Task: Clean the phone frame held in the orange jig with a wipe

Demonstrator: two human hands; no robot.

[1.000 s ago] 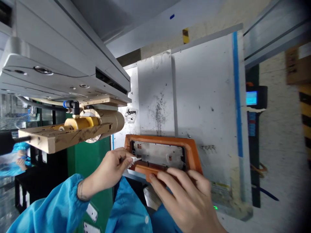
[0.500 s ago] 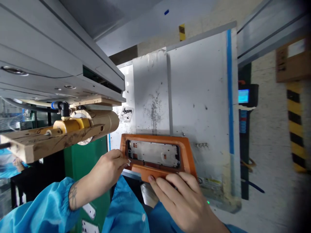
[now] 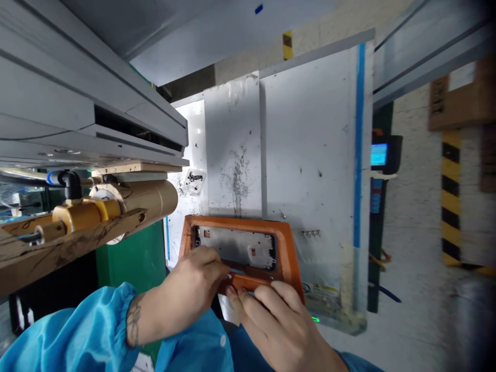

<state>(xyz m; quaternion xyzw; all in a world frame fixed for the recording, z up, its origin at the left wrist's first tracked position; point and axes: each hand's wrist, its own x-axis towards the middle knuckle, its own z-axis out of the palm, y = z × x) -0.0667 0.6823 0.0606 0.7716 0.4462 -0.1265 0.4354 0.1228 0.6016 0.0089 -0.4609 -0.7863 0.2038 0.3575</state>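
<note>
Right of frame: pale speckled floor (image 3: 414,217), yellow-and-black hazard tape (image 3: 450,191), cardboard box (image 3: 451,103) at upper right. Second hazard strip (image 3: 287,45), top centre. Green surface (image 3: 129,276), lower left. Brightest light on the worktable's left edge (image 3: 197,124).

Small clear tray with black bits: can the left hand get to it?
Likely yes: the tray lies uncovered just past the orange frame. The left hand would have to pass over the frame's corner, and the tan cylinder looks tight on the tray's left.

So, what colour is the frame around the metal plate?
The frame is orange, clearest in the head view.
</note>
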